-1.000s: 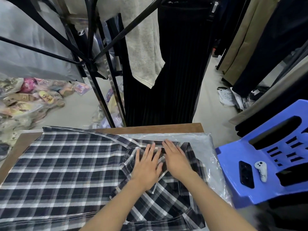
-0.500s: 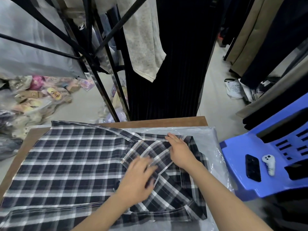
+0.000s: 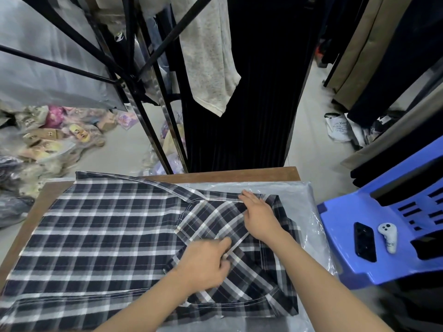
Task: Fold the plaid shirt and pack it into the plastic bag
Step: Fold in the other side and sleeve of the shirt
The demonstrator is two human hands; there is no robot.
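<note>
- Worktop [image 3: 227,174]: a wooden top that carries both task items; its far edge shows bare at 12 o'clock.
- Plaid shirt [image 3: 107,236]: dark check with white lines, lying flat. The body spreads from the centre to 9 o'clock. The 3 o'clock end is doubled over into a smaller panel with a sleeve crossing it on the diagonal.
- Plastic bag [image 3: 299,195]: clear, flat, and lying under the folded end of the shirt at 3 o'clock. Its margins show around the cloth, and nothing is inside it.
- Right hand [image 3: 260,216]: palm down on the folded panel towards 1 o'clock. The fingers are straight and close together, pressing the cloth flat.
- Left hand [image 3: 206,267]: at 5 o'clock of the fold, its fingers curled on the sleeve edge. It appears to pinch the edge, though motion blur softens the detail.
- Blue plastic chair [image 3: 340,248]: just beside the worktop at 3 o'clock. It holds a black phone [image 3: 364,242] and a white controller [image 3: 388,237].
- Progress, as judged: early. One end has been turned in, and most of the body is unfolded. The remaining folds and the bagging have not yet been done.
</note>
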